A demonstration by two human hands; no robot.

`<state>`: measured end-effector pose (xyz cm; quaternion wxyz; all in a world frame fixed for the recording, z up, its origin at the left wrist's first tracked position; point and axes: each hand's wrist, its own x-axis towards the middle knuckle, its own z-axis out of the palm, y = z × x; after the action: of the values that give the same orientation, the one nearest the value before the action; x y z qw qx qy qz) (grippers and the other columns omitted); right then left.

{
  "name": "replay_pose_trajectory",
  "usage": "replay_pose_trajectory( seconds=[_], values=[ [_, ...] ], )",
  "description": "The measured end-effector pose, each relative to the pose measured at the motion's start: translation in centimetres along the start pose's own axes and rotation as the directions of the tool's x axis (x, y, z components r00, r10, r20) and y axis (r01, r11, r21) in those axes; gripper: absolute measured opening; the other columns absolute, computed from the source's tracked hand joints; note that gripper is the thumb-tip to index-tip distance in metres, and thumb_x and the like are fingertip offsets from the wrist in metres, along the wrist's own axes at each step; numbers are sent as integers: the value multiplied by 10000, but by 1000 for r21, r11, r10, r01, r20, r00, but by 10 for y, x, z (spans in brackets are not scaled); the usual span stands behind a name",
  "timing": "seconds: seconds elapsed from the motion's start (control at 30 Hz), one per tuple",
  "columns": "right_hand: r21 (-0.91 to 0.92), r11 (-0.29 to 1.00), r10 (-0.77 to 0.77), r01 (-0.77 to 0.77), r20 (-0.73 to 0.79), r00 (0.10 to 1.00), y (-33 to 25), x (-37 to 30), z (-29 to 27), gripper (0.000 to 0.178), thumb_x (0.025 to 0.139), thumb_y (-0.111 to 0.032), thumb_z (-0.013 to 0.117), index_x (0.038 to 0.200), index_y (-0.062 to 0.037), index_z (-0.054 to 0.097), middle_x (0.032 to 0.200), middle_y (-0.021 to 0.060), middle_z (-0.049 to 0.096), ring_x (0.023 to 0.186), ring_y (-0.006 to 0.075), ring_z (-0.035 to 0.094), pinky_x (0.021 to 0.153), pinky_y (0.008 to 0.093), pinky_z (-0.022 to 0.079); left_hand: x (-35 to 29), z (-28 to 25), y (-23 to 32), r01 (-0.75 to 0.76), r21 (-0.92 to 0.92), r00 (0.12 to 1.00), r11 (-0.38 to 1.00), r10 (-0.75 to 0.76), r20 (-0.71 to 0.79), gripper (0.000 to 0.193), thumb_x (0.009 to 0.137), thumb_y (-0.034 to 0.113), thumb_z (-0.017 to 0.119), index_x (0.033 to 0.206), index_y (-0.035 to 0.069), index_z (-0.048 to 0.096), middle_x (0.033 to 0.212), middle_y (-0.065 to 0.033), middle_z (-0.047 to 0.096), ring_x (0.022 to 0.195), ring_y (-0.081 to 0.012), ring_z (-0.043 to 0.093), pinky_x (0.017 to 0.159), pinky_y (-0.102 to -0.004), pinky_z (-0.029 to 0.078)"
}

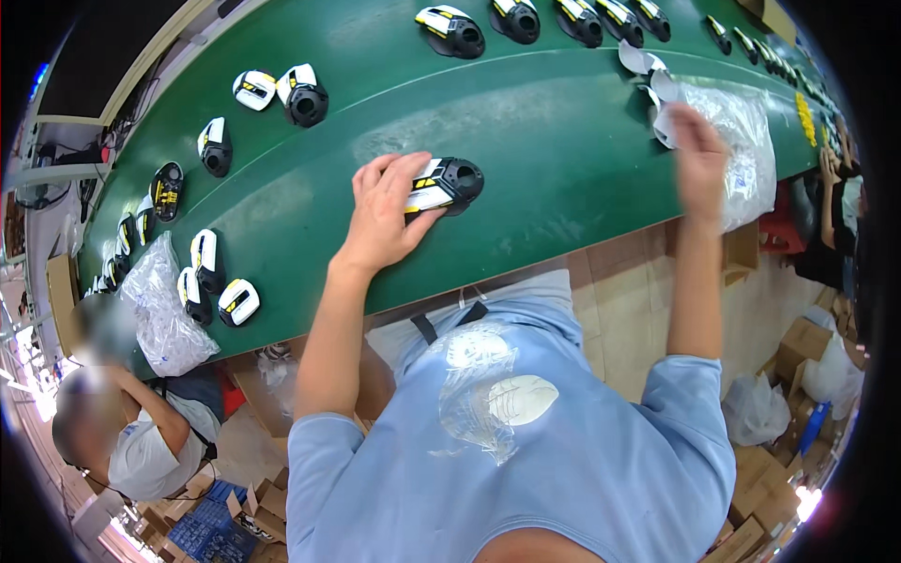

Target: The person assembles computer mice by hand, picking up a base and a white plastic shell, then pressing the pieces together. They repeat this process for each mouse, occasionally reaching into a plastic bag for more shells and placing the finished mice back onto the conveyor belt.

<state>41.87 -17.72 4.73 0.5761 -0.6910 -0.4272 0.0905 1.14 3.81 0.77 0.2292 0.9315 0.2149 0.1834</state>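
My left hand (pixel 383 206) lies over a black, white and yellow plastic shell (pixel 454 188) on the green tabletop. Its fingers curl across the white end and the thumb presses the near side; the black end with a round opening sticks out to the right. Off to the right, my right hand (pixel 699 169) is smeared by motion beside a clear plastic bag (pixel 746 141). Several thin, curved pale grey pieces (pixel 642 62) lie by its fingertips, and whether it touches or holds one is unclear.
Similar shells (pixel 453 33) stand in a row along the far side, others (pixel 305 97) at left. Another clear bag (pixel 167 314) lies at the table's left end, near a seated person (pixel 155 436). Cardboard boxes (pixel 765 488) and bags cover floor at the right.
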Motion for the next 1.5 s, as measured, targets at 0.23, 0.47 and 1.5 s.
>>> replay_pose_trajectory(
  seconds=[0.23,0.47,1.5],
  values=[
    [95,936,-332,338,549,767,-52,-11,172,115,957,-54,788,1070,-59,809,971,89,770,913,278,736,794,371,589,6,4,3,-174,-44,984,984,172,-49,740,825,112,907,1502,129,610,1516,-147,625,1388,-419,575,1189,-517,443],
    [106,884,-413,455,632,656,-35,-8,190,114,946,-120,801,1052,-86,827,1008,71,775,954,288,729,843,415,595,-2,11,2,-193,19,973,981,194,-127,627,804,126,925,1394,192,721,1482,-182,634,1340,-411,622,1118,-521,518],
    [-663,656,-357,359,146,922,27,52,59,283,883,-414,870,1079,-211,846,1081,25,778,1061,309,691,895,465,584,-3,21,7,-154,68,966,986,165,-198,511,822,84,883,1310,72,735,1426,-248,661,1234,-435,666,1019,-514,562]
  ],
)
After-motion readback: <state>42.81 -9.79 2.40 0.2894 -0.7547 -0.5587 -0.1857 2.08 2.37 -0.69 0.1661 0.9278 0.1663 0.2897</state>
